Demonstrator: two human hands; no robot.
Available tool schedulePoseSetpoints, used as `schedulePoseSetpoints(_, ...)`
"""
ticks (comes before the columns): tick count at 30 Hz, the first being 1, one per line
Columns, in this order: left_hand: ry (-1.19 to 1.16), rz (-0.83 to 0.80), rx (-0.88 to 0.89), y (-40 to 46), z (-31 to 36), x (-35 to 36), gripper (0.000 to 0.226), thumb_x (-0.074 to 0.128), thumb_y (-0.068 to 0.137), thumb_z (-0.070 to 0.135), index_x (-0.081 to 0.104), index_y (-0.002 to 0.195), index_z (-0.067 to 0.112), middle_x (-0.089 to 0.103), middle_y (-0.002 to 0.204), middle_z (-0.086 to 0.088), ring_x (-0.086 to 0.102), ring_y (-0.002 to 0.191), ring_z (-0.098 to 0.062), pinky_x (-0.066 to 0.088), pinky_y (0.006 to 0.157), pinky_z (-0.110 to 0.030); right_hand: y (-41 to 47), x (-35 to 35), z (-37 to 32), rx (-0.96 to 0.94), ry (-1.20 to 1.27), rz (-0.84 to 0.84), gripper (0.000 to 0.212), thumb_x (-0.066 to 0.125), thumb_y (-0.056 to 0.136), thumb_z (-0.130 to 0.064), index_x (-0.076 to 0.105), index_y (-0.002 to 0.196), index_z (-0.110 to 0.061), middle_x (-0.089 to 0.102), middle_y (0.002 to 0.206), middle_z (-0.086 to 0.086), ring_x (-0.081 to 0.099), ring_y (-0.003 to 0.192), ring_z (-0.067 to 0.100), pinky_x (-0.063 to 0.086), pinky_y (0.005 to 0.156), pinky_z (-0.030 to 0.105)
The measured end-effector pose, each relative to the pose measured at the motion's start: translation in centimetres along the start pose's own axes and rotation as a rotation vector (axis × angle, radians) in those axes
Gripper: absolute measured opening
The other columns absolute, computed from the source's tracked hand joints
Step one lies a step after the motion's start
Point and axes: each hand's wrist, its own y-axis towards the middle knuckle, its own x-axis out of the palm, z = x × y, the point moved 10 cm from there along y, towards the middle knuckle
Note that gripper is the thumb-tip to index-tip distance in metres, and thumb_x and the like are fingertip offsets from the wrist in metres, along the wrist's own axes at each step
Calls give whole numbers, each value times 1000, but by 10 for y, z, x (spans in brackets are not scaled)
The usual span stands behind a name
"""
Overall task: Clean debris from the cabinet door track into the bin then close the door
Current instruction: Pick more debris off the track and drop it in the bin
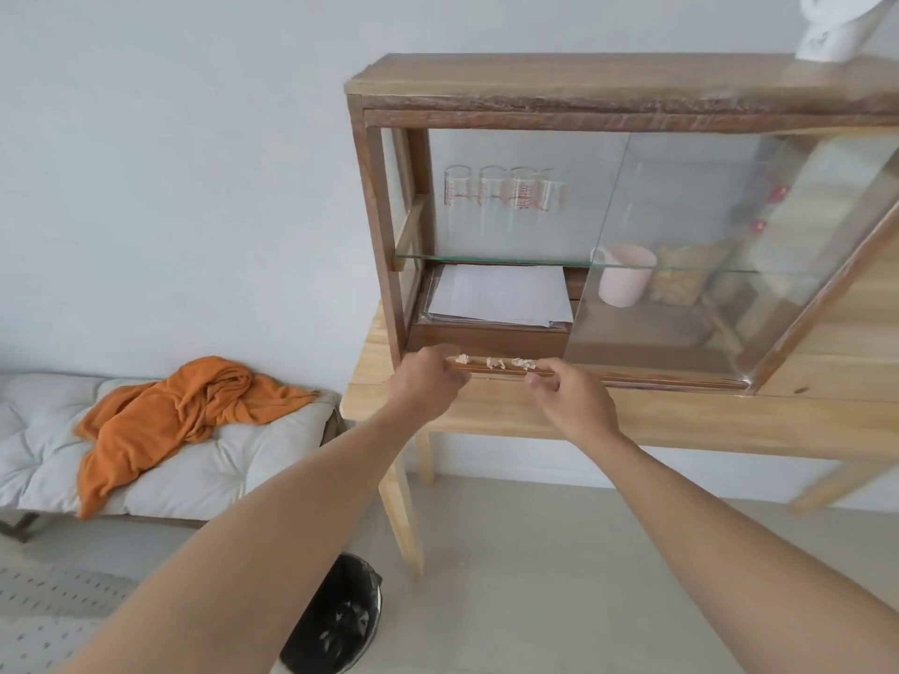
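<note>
A wooden cabinet (608,85) with sliding glass doors stands on a light wooden table (681,420). Its left side is open; the glass door (681,284) is slid to the right. Three small white crumpled bits of debris (496,363) lie in the bottom door track (632,379). My left hand (428,386) rests at the track's left end, fingers curled beside the leftmost bit. My right hand (569,396) is just right of the debris, thumb and fingers pinched together at the track. Whether either hand holds a bit, I cannot tell. A black-lined bin (335,620) stands on the floor below.
White papers (501,294) lie on the cabinet's lower shelf, several glasses (501,187) above, a pink cup (625,274) behind the glass. An orange cloth (185,411) lies on a cushioned bench (204,469) at the left. A white object (832,31) stands on the cabinet's top.
</note>
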Motion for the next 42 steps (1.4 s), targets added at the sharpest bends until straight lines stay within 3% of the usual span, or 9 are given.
schedulePoseSetpoints(4, 37, 16, -35, 19, -2, 13, 37, 61, 98, 34, 65, 135, 32, 75, 113, 2, 68, 105, -27, 57, 85, -42, 17, 13, 1, 2, -3, -31, 50, 58, 104, -49, 61, 152, -35, 79, 109, -6, 71, 118, 27, 54, 95, 41)
schedulePoseSetpoints(7, 69, 40, -58, 28, -6, 19, 31, 57, 100, 38, 72, 126, 33, 76, 112, 0, 69, 103, -29, 58, 85, -44, 24, 20, 2, 11, -26, -41, 49, 56, 106, -47, 61, 153, -35, 82, 109, -5, 71, 120, 28, 55, 96, 42)
schedulePoseSetpoints(11, 51, 71, -52, 34, -10, 20, 24, 62, 98, 39, 77, 116, 34, 77, 104, 4, 69, 99, -24, 58, 81, -40, 30, 25, 5, 13, -11, -36, 41, 54, 107, -45, 67, 145, -38, 85, 106, -3, 74, 115, 24, 58, 94, 40)
schedulePoseSetpoints(16, 4, 69, -49, 40, -12, 16, 11, 71, 94, 34, 79, 101, 35, 75, 92, 11, 68, 89, -18, 57, 72, -33, 31, 22, 10, 17, 51, 12, 30, 59, 104, -43, 78, 128, -41, 83, 79, -6, 76, 91, 19, 58, 81, 35)
schedulePoseSetpoints(20, -39, 111, 43, 41, 3, 14, 5, 75, 92, 32, 79, 91, 31, 71, 98, 8, 66, 91, -16, 55, 77, -34, 31, 19, 12, 35, 102, 28, 20, 61, 101, -40, 78, 110, -43, 77, 65, -15, 73, 75, 7, 47, 65, 28)
schedulePoseSetpoints(24, -88, 110, 86, 41, 19, 24, 5, 76, 91, 27, 76, 86, 25, 75, 96, 7, 69, 94, -16, 56, 81, -36, 30, 18, 11, 55, 127, 9, 10, 62, 101, -39, 72, 100, -42, 74, 63, -26, 69, 70, 0, 43, 63, 31)
schedulePoseSetpoints(27, -100, 81, 100, 40, 28, 36, 2, 76, 90, 22, 76, 91, 24, 75, 88, 8, 69, 92, -17, 56, 81, -35, 30, 18, 10, 63, 132, 13, 9, 63, 102, -38, 72, 100, -38, 76, 62, -14, 68, 66, 1, 42, 60, 30)
schedulePoseSetpoints(31, -16, 44, 116, 40, 31, 48, 19, 73, 94, 22, 80, 111, 18, 78, 95, -1, 70, 96, -24, 57, 84, -38, 29, 18, 10, 63, 133, 8, 9, 62, 102, -36, 70, 100, -36, 78, 65, -10, 69, 66, 1, 41, 59, 28)
schedulePoseSetpoints(42, 42, 45, 47, 40, 23, 45, 13, 71, 96, 29, 76, 104, 21, 72, 104, -1, 66, 95, -25, 52, 72, -36, 25, 14, 4, 64, 116, 25, 11, 63, 103, -40, 70, 101, -31, 79, 72, -7, 75, 82, 17, 53, 72, 35)
